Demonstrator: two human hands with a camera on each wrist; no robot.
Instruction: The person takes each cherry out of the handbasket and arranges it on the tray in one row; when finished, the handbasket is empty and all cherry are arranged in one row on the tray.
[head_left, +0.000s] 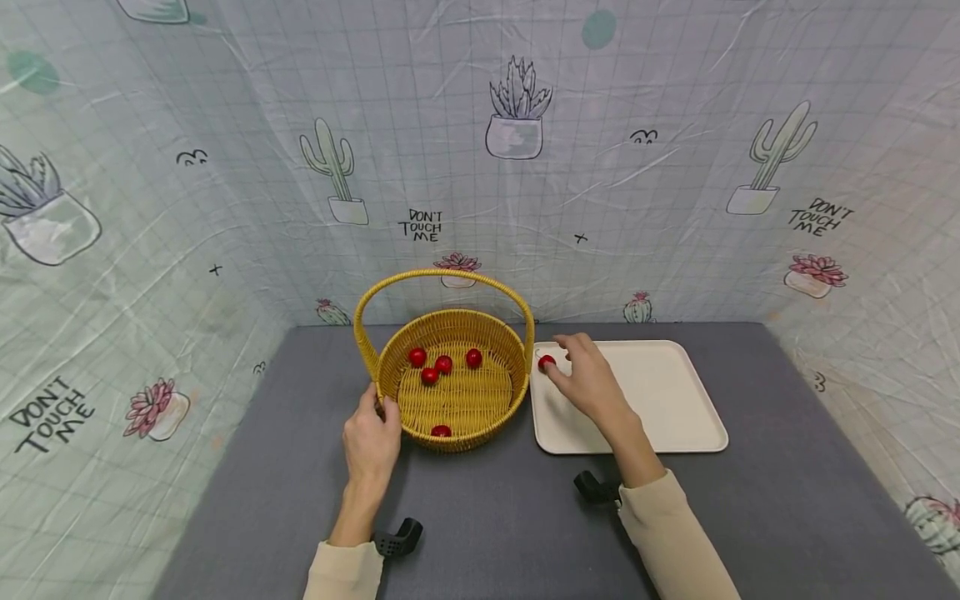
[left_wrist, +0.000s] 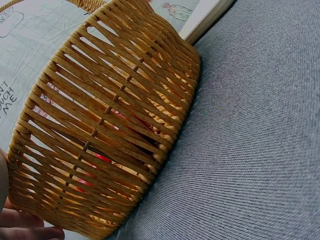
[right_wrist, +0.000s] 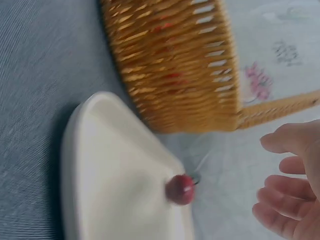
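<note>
My left hand (head_left: pixel 372 442) grips the left rim of a yellow wicker basket (head_left: pixel 519 387) with a tall arched handle. Its fingers (left_wrist: pixel 25 225) show at the basket's outer wall in the left wrist view. Inside the basket lie several red cherries, one cherry (head_left: pixel 441 431) close to the front wall. To the right, a single cherry (right_wrist: pixel 180 189) with a thin stem rests on a cream rectangular tray (head_left: pixel 648 400), near the far left corner. My right hand (head_left: pixel 588 375) hovers over that corner, its fingers loosely bent and apart from the cherry in the right wrist view.
Basket and tray stand side by side on a grey cloth-covered table (head_left: pixel 480 533), the tray's left edge close to the basket. Behind and on both sides hangs a pale curtain (head_left: pixel 480 183) printed with cacti. Black wrist mounts (head_left: pixel 400 537) sit on both forearms.
</note>
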